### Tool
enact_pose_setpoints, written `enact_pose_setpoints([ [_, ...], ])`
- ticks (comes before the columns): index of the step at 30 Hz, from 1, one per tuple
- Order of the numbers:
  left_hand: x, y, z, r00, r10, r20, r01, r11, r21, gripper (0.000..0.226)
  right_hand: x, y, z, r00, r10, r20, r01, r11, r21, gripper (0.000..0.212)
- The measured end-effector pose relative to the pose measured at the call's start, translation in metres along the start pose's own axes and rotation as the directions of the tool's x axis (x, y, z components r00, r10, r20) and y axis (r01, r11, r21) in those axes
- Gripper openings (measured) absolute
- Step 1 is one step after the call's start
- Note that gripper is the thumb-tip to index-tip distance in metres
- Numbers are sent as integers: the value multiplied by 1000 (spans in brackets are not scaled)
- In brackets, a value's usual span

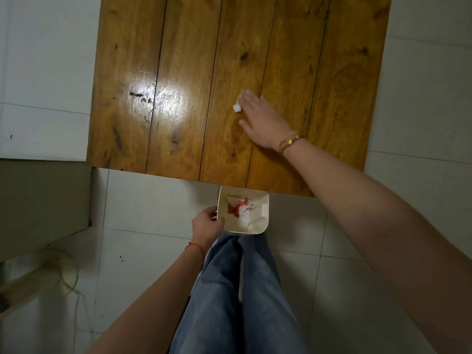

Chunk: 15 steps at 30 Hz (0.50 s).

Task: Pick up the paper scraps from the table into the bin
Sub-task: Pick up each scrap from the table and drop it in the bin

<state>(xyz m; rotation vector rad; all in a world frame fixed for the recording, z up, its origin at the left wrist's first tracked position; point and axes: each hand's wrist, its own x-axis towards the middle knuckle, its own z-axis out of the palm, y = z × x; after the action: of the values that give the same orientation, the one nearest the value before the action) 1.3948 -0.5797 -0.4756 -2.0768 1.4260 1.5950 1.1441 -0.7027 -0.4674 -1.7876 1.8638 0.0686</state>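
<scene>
Right hand (260,118) flat beside paper scrap (237,108)

A home room: plank wooden table (178,72) (glossy) on white floor tiles (421,72).

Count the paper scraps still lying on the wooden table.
1: a small white paper scrap on the brown wooden plank table, touching the right hand. That hand may hide more.
</scene>
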Motion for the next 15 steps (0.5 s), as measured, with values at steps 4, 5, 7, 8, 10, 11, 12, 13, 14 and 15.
enact_pose_setpoints([
  [4,-3,-1,0,1000,-8,1,8,1000,4,39,-70,-29,45,982,-179,67,181,983,-20,61],
  [5,-4,-2,-1,1000,-1,-2,1,1000,12,38,-90,-37,58,971,-215,107,219,975,-28,61],
  [7,-8,-1,-3,1000,14,-9,-14,1000,28,38,-128,-51,80,949,-256,183,260,966,2,59],
  [8,-10,-1,-4,1000,17,-11,-17,1000,26,37,-143,-57,89,941,-266,209,262,964,47,58],
  [10,-17,0,-6,1000,14,-11,-14,1000,18,34,-168,-65,98,939,-272,211,242,957,157,55],
  [11,-21,0,-8,1000,9,-10,-9,1000,22,34,-178,-67,100,945,-264,194,225,953,202,53],
  [12,-25,0,-10,1000,4,-8,-4,1000,29,34,-186,-70,99,954,-246,170,203,950,236,52],
  [13,-30,1,-12,1000,1,-10,-1,999,35,35,-193,-71,98,966,-215,141,171,947,272,52],
  [14,-35,1,-14,1000,-2,-12,2,999,35,35,-200,-71,95,979,-168,111,126,942,312,51],
  [15,-41,2,-17,1000,-4,-12,5,1000,31,36,-206,-72,92,990,-109,84,73,934,350,51],
])
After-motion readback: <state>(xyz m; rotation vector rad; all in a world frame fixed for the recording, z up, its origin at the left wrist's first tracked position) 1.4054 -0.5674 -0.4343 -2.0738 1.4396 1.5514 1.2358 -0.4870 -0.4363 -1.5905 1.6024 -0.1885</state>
